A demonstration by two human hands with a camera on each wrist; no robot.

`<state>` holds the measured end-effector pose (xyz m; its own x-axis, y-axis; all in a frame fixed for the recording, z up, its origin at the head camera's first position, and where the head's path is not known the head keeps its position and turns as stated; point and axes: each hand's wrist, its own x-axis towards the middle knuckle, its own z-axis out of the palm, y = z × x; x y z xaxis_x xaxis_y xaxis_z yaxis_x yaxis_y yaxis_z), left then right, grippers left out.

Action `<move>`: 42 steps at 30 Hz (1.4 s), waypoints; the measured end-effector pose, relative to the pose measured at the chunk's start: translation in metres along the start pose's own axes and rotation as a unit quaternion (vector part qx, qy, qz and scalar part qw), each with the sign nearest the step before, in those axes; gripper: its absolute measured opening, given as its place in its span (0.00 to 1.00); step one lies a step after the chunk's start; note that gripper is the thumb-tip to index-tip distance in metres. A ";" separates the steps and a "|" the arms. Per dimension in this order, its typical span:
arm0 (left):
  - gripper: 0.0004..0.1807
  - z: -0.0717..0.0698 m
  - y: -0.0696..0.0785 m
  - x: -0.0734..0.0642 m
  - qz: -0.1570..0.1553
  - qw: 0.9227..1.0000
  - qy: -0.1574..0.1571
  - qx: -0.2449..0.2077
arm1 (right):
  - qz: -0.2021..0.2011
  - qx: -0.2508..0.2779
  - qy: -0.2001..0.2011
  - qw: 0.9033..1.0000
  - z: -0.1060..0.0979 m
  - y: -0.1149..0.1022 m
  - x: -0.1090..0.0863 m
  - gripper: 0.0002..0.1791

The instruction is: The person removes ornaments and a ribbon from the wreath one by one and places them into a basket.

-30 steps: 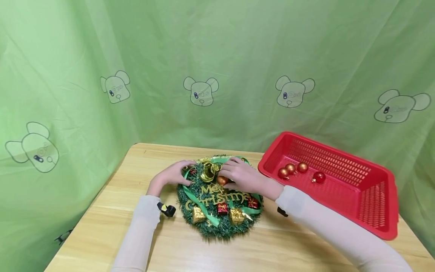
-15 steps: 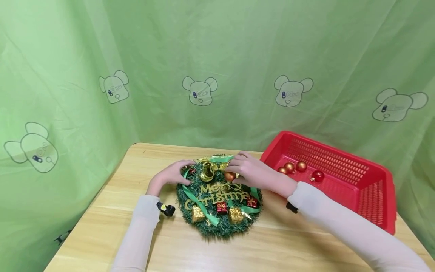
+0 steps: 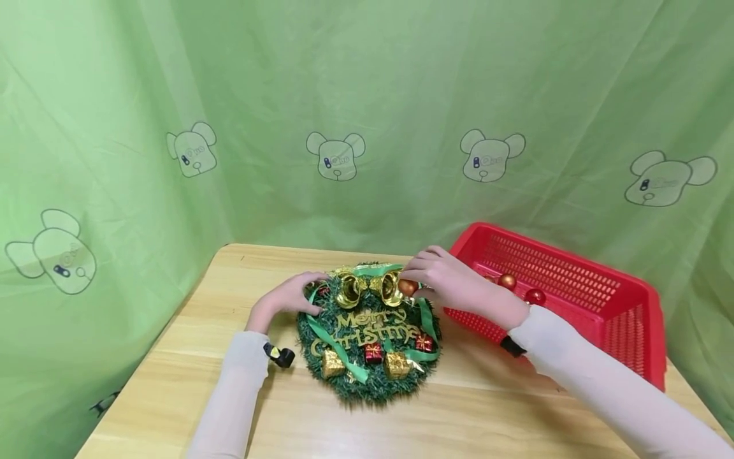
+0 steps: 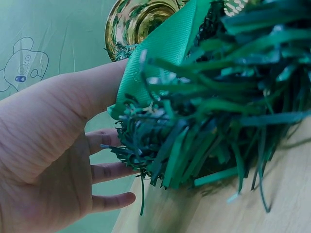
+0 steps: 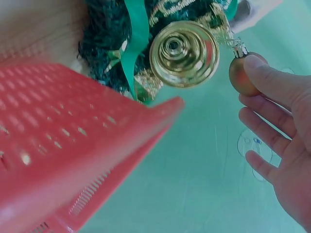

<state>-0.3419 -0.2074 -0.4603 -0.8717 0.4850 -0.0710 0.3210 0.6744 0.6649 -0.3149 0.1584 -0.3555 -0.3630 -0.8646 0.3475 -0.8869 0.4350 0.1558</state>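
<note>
A green tinsel Christmas wreath lies on the wooden table, with gold lettering, green ribbon, small gift boxes and two gold bells. My left hand grips its far left edge; the left wrist view has the thumb along the ribbon and the other fingers partly hidden behind the tinsel. Between thumb and fingers of my right hand is a copper-gold bauble, its silver cap pointing toward the wreath. In the right wrist view the bauble hangs just beside a gold bell.
To the right stands a red plastic basket with perforated sides. Inside lie a red bauble and copper-gold baubles, partly hidden by my right arm. A green curtain with mouse-face prints hangs behind the table.
My right hand has moved right and slightly up with the bauble, from the wreath's upper middle to beside the right bell, uncovering that bell. The left hand has stayed in place.
</note>
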 end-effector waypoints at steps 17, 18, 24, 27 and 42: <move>0.48 0.003 0.002 -0.003 -0.006 1.000 0.002 -0.011 | 0.019 -0.020 -0.006 1.000 -0.039 0.017 -0.012 0.23; 0.48 0.003 0.003 -0.003 -0.006 1.000 0.002 -0.011 | 0.021 -0.022 -0.006 1.000 -0.042 0.018 -0.012 0.23; 0.48 0.000 0.003 -0.002 -0.005 1.000 0.004 -0.002 | 0.034 -0.031 -0.008 0.999 -0.053 0.027 -0.019 0.23; 0.48 0.000 0.004 -0.001 -0.003 1.000 0.002 -0.003 | 0.043 -0.033 -0.012 0.998 -0.057 0.033 -0.025 0.23; 0.48 0.000 0.002 -0.001 0.002 1.000 -0.002 0.001 | 0.113 -0.045 -0.042 0.992 -0.065 0.066 -0.059 0.23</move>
<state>-0.3406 -0.2064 -0.4586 -0.8686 0.4902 -0.0722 0.3249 0.6735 0.6640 -0.3332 0.2543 -0.3059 -0.5757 -0.7589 0.3045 -0.7524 0.6374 0.1660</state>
